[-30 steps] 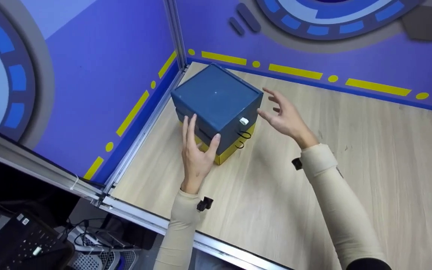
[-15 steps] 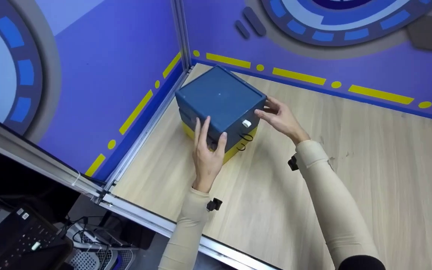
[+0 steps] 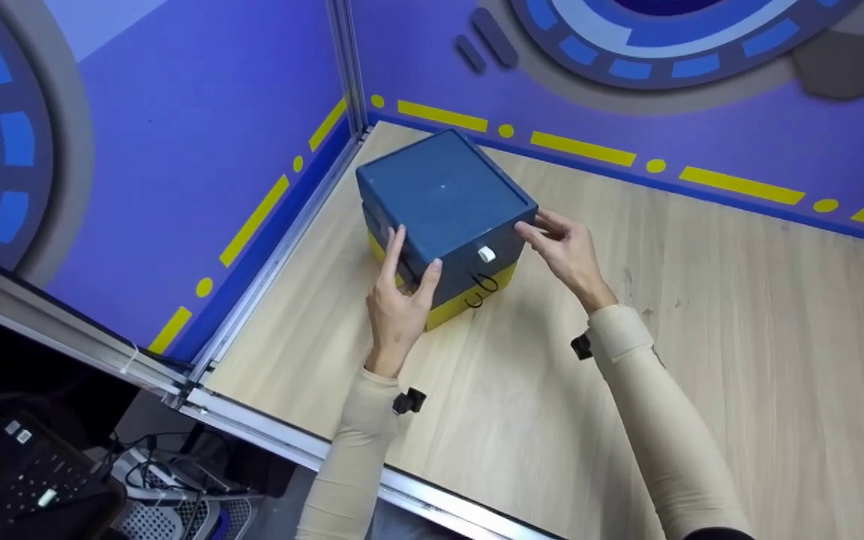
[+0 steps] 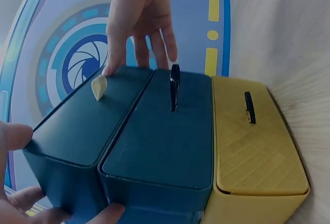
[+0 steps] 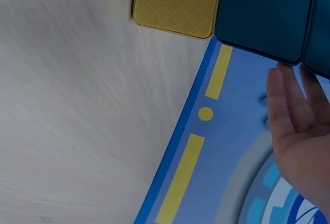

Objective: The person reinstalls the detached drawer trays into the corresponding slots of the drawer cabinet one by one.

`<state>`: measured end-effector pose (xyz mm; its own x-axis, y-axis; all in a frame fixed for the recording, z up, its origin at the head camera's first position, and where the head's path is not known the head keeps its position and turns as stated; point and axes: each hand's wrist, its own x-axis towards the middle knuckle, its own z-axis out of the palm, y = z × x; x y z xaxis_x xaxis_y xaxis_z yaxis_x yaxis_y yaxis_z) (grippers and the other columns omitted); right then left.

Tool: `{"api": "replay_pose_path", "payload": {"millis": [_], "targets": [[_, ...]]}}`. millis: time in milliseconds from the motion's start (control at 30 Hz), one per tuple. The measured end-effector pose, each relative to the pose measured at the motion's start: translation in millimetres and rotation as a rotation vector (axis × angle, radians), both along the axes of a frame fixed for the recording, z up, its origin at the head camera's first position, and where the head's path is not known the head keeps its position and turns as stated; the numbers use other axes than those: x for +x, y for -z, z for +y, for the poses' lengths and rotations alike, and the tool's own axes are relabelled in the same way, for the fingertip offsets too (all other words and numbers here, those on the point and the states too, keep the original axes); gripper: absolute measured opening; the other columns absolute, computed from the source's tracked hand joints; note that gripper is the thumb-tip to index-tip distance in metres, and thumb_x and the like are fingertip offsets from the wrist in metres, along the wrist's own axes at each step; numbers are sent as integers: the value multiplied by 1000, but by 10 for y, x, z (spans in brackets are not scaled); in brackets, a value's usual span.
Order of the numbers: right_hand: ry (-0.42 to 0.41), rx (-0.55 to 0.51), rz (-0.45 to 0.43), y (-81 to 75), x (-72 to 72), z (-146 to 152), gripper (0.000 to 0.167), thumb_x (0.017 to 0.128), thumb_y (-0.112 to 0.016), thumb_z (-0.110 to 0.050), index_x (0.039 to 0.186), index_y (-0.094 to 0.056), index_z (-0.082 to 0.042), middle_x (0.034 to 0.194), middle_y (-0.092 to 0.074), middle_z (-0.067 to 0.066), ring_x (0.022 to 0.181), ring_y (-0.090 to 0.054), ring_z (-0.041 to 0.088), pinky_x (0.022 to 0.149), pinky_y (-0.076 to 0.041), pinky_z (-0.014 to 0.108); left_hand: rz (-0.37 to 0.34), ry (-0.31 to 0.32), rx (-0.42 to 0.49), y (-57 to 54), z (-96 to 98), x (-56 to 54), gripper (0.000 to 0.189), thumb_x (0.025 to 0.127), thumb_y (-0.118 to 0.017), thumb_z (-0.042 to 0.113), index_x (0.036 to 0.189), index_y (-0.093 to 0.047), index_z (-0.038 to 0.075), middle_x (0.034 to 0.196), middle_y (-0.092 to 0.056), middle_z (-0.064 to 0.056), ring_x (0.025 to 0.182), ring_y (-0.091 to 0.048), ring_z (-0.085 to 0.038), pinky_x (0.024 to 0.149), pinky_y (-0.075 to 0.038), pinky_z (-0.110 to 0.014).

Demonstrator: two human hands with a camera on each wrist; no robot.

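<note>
A stack of small drawer boxes stands on the table, two dark blue over one yellow. The top blue box [image 3: 443, 187] has a pale pull tab [image 4: 99, 87] on its front. Black loop pulls stick out from the middle blue box [image 4: 160, 136] and the yellow box [image 4: 258, 152]. My left hand [image 3: 396, 307] grips the near corner, thumb at the front edge and fingers along the left side. At the right corner my right hand [image 3: 571, 251] holds the top blue box, its thumb at the front and fingers reaching round the side. Part of those fingers is hidden in the head view.
Purple-blue printed panels [image 3: 199, 135] rise behind and left of the wooden table [image 3: 739, 337]. A metal rail [image 3: 252, 427] runs along the table's near edge. Below it, at the lower left, a black laptop-like device [image 3: 34, 480] sits among cables and grey baskets [image 3: 154, 517].
My right hand has closed in from beside the stack onto its right corner. The stack has turned slightly clockwise, seen from above, with my left hand staying at the near corner.
</note>
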<state>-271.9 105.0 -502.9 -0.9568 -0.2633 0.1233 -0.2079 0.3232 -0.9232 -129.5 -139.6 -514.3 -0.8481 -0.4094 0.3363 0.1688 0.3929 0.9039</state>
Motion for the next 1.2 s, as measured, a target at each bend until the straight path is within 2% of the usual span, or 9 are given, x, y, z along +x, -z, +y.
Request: {"api": "replay_pose_path", "payload": {"millis": [100, 133, 267, 367, 400, 567, 767, 967, 1200], "targets": [[62, -23, 46, 29, 106, 64, 55, 95, -80, -45, 140, -72, -14, 134, -75, 10, 118, -74, 27, 92, -60, 24, 6, 87, 28, -13, -57, -31, 73, 100, -73, 42, 165, -41, 30, 174, -35, -5, 80, -77, -29, 53, -45, -24], [77, -28, 67, 37, 138, 79, 52, 95, -80, -44, 138, -74, -14, 131, -77, 10, 116, -75, 27, 90, -59, 22, 11, 113, 40, -15, -79, -43, 73, 100, -73, 40, 165, -42, 29, 174, -35, -6, 86, -78, -29, 52, -43, -24], [115, -54, 159, 73, 243, 112, 41, 95, -83, -38, 128, -79, -14, 121, -80, 9, 109, -77, 26, 89, -59, 19, 36, 202, 109, -4, -162, -101, 71, 100, -74, 32, 164, -44, 23, 170, -41, -11, 135, -65, -30, 80, -62, -30], [157, -54, 205, 99, 330, 136, 35, 94, -84, -33, 124, -81, -15, 117, -82, 7, 104, -78, 20, 87, -59, 17, 56, 265, 172, 30, -217, -157, 69, 100, -74, 24, 162, -46, 16, 168, -44, -14, 152, -49, -32, 110, -55, -47], [172, -55, 215, 106, 367, 147, 34, 94, -85, -31, 123, -82, -16, 116, -82, 6, 103, -78, 17, 86, -59, 16, 60, 289, 189, 39, -229, -173, 68, 100, -74, 22, 162, -46, 14, 168, -45, -14, 152, -48, -33, 112, -53, -51], [255, -80, 257, 153, 563, 232, 31, 92, -86, -23, 121, -82, -13, 116, -82, 9, 94, -76, -1, 81, -59, 13, 63, 412, 220, 70, -256, -265, 67, 100, -73, 13, 161, -46, 7, 167, -45, -17, 152, -48, -35, 114, -49, -57], [344, -94, 314, 201, 774, 382, 29, 91, -87, -21, 117, -84, -10, 107, -83, 13, 84, -76, -6, 76, -59, 13, 35, 553, 254, 67, -212, -427, 67, 101, -72, 10, 161, -44, 4, 166, -46, -20, 150, -50, -38, 108, -55, -52], [427, -84, 340, 198, 934, 525, 30, 88, -89, -12, 117, -83, -7, 105, -82, 17, 79, -74, -8, 74, -57, 10, -8, 645, 282, 77, -125, -575, 64, 101, -71, 6, 159, -45, 1, 163, -49, -20, 149, -51, -38, 115, -50, -52], [522, -55, 380, 168, 1058, 626, 34, 83, -91, -5, 116, -82, -3, 103, -80, 21, 74, -69, -16, 70, -54, 6, -53, 722, 258, 67, -16, -647, 63, 103, -70, 11, 161, -44, 6, 167, -47, -14, 152, -49, -34, 116, -49, -51]]}}
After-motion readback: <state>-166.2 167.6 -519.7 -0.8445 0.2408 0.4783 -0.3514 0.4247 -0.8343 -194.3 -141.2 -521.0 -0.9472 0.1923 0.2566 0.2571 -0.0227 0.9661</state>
